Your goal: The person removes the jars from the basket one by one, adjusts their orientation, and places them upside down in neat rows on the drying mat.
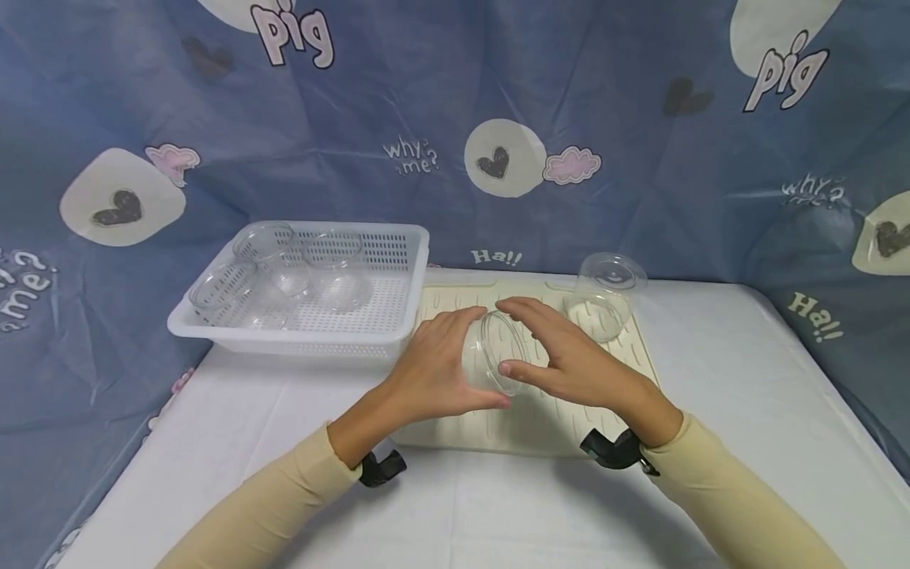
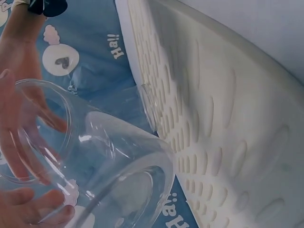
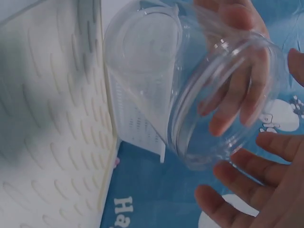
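A clear, see-through jar is held tilted above the cream mat, its double-ringed rim facing the right hand. My left hand grips it from the left side, fingers behind the wall and thumb below. The right hand is spread around the rim end; in the right wrist view its fingers lie close to the rim, and the thumb stands apart from it. Whether these fingertips touch is unclear. I cannot tell if a lid sits on the rim.
A white perforated basket at the back left contains several clear jars. Another clear jar stands at the back right of the ridged cream mat. A white cloth covers the table, with a blue printed curtain behind.
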Tool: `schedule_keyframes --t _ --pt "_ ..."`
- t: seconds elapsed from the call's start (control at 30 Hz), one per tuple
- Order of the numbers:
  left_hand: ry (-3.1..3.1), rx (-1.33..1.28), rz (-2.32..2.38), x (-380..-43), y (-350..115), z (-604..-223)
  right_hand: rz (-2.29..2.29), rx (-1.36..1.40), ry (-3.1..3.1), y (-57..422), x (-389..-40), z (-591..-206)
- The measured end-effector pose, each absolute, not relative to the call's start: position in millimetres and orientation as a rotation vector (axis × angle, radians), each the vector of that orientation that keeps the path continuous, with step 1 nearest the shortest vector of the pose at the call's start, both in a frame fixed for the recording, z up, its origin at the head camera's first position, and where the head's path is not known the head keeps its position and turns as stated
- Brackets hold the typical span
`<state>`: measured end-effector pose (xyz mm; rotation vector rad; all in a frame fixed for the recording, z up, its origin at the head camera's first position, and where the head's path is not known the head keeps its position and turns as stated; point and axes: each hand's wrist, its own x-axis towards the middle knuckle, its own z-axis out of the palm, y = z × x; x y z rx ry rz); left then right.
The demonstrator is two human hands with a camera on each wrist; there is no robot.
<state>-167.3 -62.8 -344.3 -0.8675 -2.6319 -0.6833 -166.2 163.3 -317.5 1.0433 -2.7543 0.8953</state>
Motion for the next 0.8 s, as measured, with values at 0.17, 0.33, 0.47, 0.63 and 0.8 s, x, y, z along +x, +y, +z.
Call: schedule_keyframes --t 0.17,0.33,0.47,0.63,0.8 --pt "-2.611 -0.87 -0.65 -166.6 -61.6 -345.7 0.855 1.019 -2.755 158.8 -166.3 -321.7" --pt "-2.601 -0.851 -0.637 -165.6 -62.5 -346.3 0.886 1.031 -2.733 156.2 -167.1 -324.3" --pt "-2.57 -0.855 -0.63 -166.0 -64.6 -346.6 0.945 1.043 -2.711 153.7 -168.3 -325.9" --pt "-2.575 -0.869 -0.63 -166.0 -65.5 -346.1 1.025 1.021 -2.693 151.7 -168.1 -328.6" --pt "-2.579 -0.871 -0.621 -166.0 -64.8 -346.9 1.041 1.006 -2.703 151.9 -167.6 -329.9"
